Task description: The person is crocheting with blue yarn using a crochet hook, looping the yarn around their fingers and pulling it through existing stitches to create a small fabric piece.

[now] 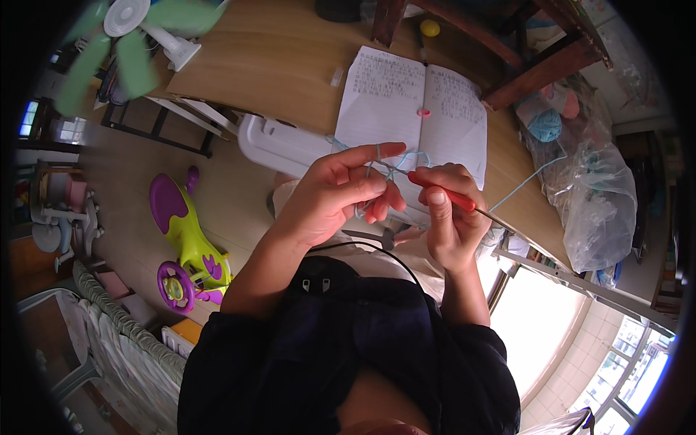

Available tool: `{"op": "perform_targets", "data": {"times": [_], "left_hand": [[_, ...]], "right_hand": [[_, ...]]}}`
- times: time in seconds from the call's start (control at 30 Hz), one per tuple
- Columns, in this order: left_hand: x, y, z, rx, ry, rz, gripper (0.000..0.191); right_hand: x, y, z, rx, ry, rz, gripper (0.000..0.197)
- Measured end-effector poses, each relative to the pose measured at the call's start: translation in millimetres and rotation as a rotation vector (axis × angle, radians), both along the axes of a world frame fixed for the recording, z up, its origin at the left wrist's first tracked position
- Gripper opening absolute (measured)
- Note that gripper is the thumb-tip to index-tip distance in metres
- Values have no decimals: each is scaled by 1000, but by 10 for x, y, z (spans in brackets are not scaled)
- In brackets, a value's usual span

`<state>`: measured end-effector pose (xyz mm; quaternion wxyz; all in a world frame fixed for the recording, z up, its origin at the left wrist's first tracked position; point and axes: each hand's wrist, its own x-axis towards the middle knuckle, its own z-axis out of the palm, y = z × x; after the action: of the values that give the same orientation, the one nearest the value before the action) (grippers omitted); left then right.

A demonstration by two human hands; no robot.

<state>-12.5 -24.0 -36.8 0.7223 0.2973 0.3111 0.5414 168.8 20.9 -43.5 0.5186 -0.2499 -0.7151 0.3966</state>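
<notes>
My right hand [454, 215] grips a crochet hook with a red handle [443, 191], its metal tip pointing left among loops of light blue yarn [405, 159]. Facing it, my left hand [348, 190] has the yarn wound around its raised index finger, with thumb and other fingers curled at the loops. Both hands are just above the lower edge of an open notebook [375, 119] with handwriting. A pink ring-like item [423, 112] lies near the notebook's fold. From a blue yarn ball [544, 126] in a clear plastic bag [598, 201], a strand runs towards my right hand.
The notebook lies on a wooden table [261, 60]. A dark red wooden stool [544, 62] stands at its far right, near a yellow round item [429, 28]. A fan with green blades [136, 62] is at upper left. A green and purple ride-on toy [187, 234] is on the floor.
</notes>
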Motion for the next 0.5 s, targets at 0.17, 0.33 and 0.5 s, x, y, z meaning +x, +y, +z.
{"op": "perform_targets", "data": {"times": [0.17, 0.33, 0.5], "left_hand": [[-31, -38, 51, -27, -13, -114, 52], [-36, -39, 66, -2, -16, -212, 55], [-40, -42, 66, -10, -13, -261, 58]], "right_hand": [[60, 13, 36, -101, 76, 103, 19], [65, 50, 8, -108, 182, 141, 20], [84, 82, -58, -127, 233, 158, 22]]}}
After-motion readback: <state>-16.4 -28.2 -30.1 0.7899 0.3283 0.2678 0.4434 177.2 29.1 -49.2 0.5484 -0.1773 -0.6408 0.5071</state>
